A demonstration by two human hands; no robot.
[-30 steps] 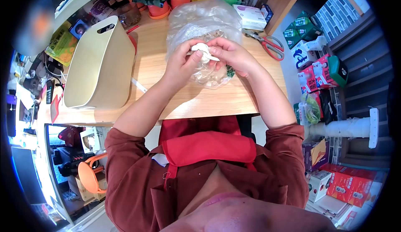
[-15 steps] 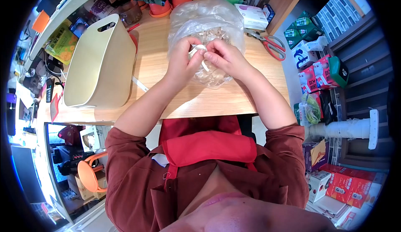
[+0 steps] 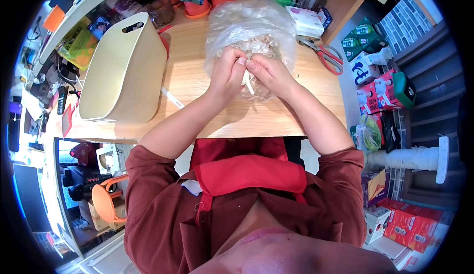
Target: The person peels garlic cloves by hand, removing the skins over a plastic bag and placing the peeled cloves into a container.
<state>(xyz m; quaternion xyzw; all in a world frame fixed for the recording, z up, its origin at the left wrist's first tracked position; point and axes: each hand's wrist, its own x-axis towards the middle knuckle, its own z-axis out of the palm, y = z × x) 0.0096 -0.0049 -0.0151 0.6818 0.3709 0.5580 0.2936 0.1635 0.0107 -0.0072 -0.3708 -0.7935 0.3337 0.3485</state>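
Note:
A thin white strip hangs down between my two hands, over a clear plastic bag holding pale, flaky pieces. My left hand has its fingers curled and thumb pressed in, closed on the white strip's upper end. Right beside it, my right hand pinches the same white thing, thumb against fingers. The two hands nearly touch at the fingertips. Most of the white thing is hidden inside the fingers.
A tall cream bin stands on the wooden table at the left, with a white strip-like item beside it. Red-handled scissors lie at the right. Behind are orange pots and a white box.
The white thing, bulky between the hands a second ago, now shows mostly as a narrow hanging strip. Both hands have closed in on it. The whole view has shifted slightly.

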